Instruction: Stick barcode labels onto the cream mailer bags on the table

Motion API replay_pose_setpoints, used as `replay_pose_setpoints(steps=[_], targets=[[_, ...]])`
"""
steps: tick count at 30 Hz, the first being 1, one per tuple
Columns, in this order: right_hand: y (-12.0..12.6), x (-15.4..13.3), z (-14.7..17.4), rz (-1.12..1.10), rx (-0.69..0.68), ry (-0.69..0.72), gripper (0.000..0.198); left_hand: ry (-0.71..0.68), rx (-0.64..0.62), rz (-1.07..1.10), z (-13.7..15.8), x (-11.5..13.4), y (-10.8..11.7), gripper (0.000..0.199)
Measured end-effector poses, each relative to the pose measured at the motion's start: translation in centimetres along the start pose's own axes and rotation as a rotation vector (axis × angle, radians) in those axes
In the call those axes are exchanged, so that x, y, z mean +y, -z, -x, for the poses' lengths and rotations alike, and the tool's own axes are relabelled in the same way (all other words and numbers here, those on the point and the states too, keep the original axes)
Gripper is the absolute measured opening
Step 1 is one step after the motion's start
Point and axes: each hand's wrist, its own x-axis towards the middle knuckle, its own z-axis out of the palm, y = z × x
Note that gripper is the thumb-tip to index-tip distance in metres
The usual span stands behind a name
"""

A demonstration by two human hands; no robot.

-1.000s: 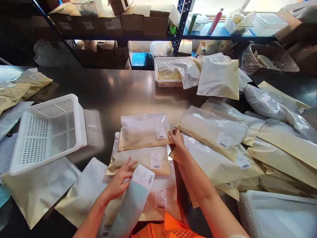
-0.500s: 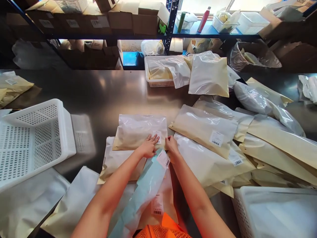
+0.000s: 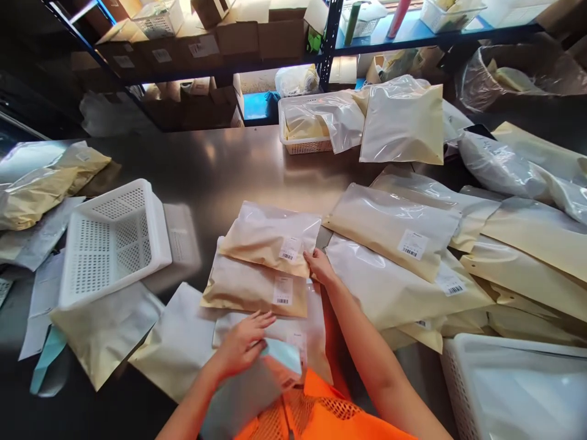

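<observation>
My right hand (image 3: 320, 265) is closed at the lower right corner of a frosted plastic bag (image 3: 261, 232), pinching its edge. A white barcode label (image 3: 290, 247) sits on that bag near my fingers. Under it lies another labelled bag (image 3: 243, 287), with more bags stacked closer to my body. My left hand (image 3: 243, 345) is lower, palm down, its fingers stretched out and thumb apart. Beside its thumb curls a pale blue label backing strip (image 3: 283, 355), partly hidden by the hand and blurred; whether the hand touches it I cannot tell.
A white perforated basket (image 3: 158, 250) stands to the left, with loose bags around it. Labelled bags (image 3: 394, 226) are piled on the right, above another white basket (image 3: 452, 373). At the back, a filled basket (image 3: 307, 146) stands before shelves with cardboard boxes (image 3: 238, 40).
My left hand has left the upper bag's label and moved down toward my body. The label strip has shifted lower and curled. The upper bag has tilted slightly; my right hand stays at its corner.
</observation>
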Motion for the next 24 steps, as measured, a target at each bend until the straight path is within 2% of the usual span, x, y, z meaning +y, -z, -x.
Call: replay_pose_setpoints(steps=[2,5,9,11,13,17,19,21,24], targets=[[-0.7,1.1,1.9,0.038,0.014,-0.025,0.027,0.169,0.124,0.119,4.9,-0.4,0.3,0.023],[-2.0,2.3,3.8,0.067,0.054,-0.044,0.028,0.318,0.315,0.207,11.1,-1.4,-0.2,0.025],[-4.3,2.6,5.1,0.038,0.056,-0.038,0.03,0.408,0.469,0.3,15.9,-2.0,-2.6,0.032],[-4.7,2.6,6.4,0.017,0.056,-0.023,0.028,0.413,0.499,0.322,17.0,-1.9,-4.0,0.034],[-4.0,3.3,8.8,0.001,0.075,0.016,0.027,0.405,0.51,0.322,17.7,-1.9,-5.3,0.035],[-1.0,6.7,14.6,0.001,0.164,0.102,0.032,0.401,0.561,0.345,18.4,-2.6,-7.5,0.034],[0.3,8.3,16.4,0.007,0.19,0.126,0.037,0.408,0.58,0.363,18.3,-2.7,-8.5,0.034],[1.0,8.9,16.7,0.011,0.177,0.15,0.043,0.404,0.569,0.386,17.8,-2.3,-9.3,0.035],[0.6,8.0,15.1,0.024,0.139,0.188,0.051,0.377,0.554,0.446,17.2,-1.5,-10.4,0.035]])
